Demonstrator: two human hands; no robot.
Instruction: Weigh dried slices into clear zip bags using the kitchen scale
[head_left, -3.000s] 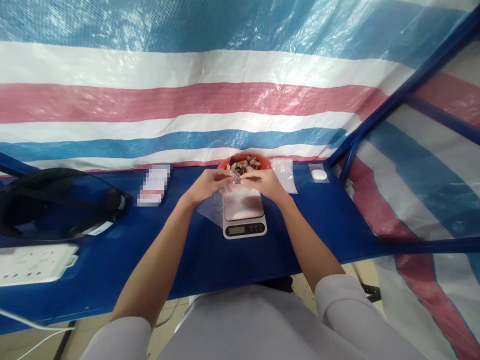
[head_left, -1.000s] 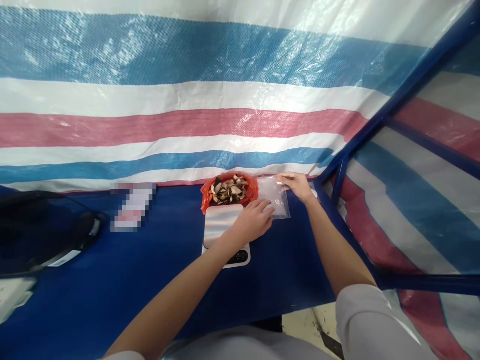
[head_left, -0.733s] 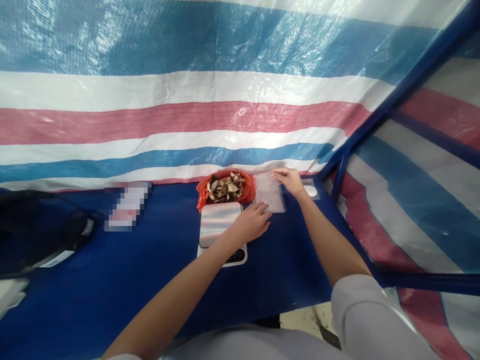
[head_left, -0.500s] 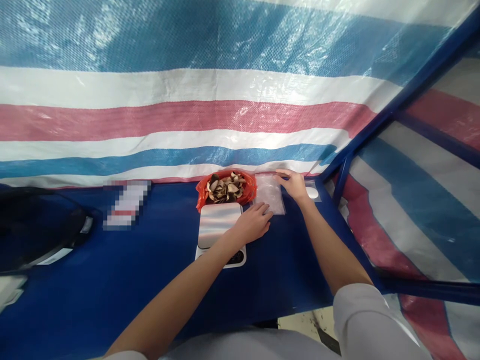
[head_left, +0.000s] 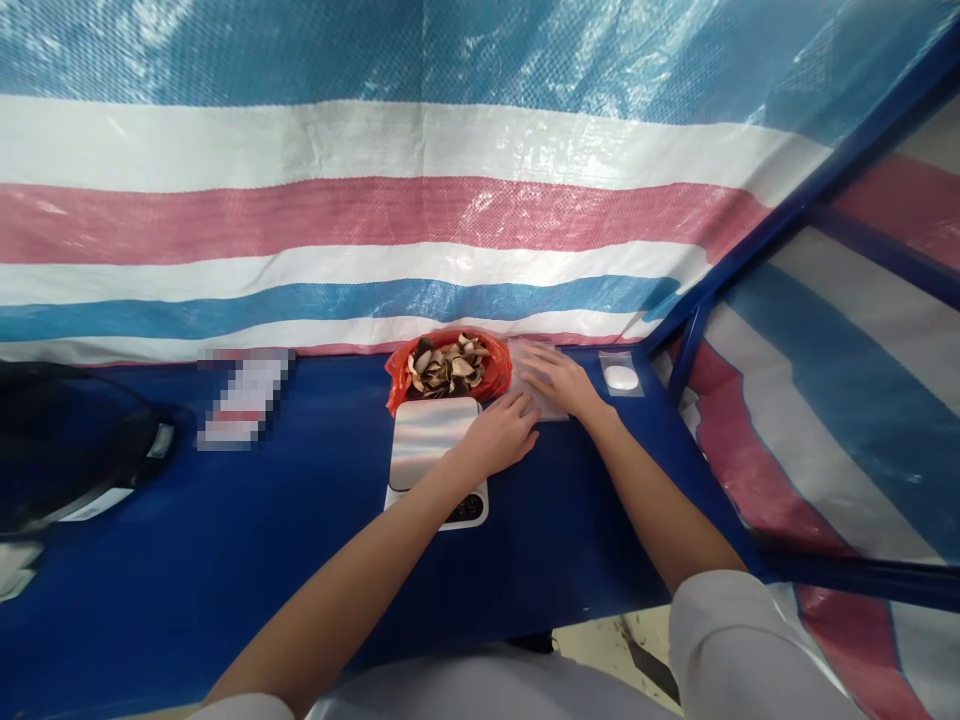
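Shifted toward the red bag (head_left: 497,372), the right hand (head_left: 561,381) lays spread fingers over the clear bag (head_left: 556,411), which lies just right of the red bag, long axis front to back. The left hand's (head_left: 506,437) fingers rest at its near edge; I cannot tell whether they grip.

A tarp (head_left: 337,140) striped blue, white and red hangs behind the blue desk (head_left: 300,560), its upper part glinting with light. Blue bars (head_left: 750,250) slant at the right, more striped sheeting (head_left: 810,400) beyond them. Pale floor (head_left: 600,645) shows below.
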